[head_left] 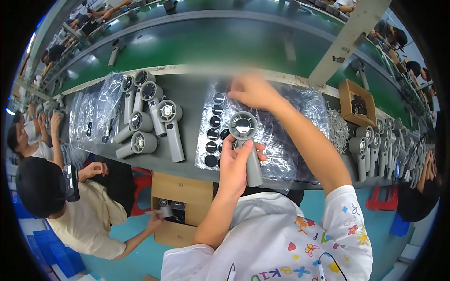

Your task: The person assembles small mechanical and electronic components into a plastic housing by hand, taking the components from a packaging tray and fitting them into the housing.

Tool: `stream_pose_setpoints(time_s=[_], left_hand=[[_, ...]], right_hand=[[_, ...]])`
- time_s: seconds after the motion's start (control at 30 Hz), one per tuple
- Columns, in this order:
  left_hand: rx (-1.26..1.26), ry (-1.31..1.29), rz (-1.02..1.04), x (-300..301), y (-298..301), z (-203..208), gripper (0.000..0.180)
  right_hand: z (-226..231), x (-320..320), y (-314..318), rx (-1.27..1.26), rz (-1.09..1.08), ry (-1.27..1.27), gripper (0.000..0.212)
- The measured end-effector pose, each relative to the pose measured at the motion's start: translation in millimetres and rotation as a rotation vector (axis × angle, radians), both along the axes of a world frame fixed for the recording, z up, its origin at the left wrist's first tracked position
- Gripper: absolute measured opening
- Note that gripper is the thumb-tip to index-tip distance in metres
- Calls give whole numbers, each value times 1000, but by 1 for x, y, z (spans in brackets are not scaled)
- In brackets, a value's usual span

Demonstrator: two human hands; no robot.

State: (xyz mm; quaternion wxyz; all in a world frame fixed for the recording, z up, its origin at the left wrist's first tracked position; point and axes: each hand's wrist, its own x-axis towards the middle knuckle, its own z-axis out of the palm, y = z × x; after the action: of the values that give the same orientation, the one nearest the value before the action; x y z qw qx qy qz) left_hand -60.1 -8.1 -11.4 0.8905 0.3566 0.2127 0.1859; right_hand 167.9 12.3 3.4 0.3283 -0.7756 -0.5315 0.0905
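Observation:
My left hand [236, 161] is wrapped round the handle of a grey handheld fan [253, 169], its round head pointing up and a shiny dark disc at its centre. My right hand [255, 92] is stretched over the far part of a clear plastic sheet [286, 154]. Its fingers are curled together and partly smeared by motion; what they hold, if anything, is hidden. On the sheet's left side lies a column of round black discs [214, 122], just left of the fan. More discs show partly behind my left hand.
Several grey fans [174, 140] lie left, beside bagged plastic sheets [96, 112]. At right are small pale pieces [336, 129], a cardboard box [349, 100] of dark parts and more fans [361, 150]. A green conveyor [187, 44] runs beyond; a co-worker [89, 210] reaches into a carton [180, 187].

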Motion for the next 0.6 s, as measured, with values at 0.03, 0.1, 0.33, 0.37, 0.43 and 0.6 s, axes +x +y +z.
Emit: stream_pose_setpoints(time_s=[0.03,0.1,0.33,0.37,0.43,0.6], left_hand=[[-4,-20,-6,0,1,-1,50],[2,-14,-8,0,2,1,49],[-40,21,9,0,2,6,46],[-60,3,7,-1,3,7,47],[-27,-7,-27,-1,3,9,47],[44,-26,-86,3,0,21,44]], right_hand=[[-2,3,0,-7,4,-16,22],[-1,8,0,50,-8,81,24],[53,14,-49,326,-9,1017,25],[60,6,-61,374,14,1178,27],[56,5,-86,422,73,1396,35],[56,-21,-141,444,-17,1511,33]])
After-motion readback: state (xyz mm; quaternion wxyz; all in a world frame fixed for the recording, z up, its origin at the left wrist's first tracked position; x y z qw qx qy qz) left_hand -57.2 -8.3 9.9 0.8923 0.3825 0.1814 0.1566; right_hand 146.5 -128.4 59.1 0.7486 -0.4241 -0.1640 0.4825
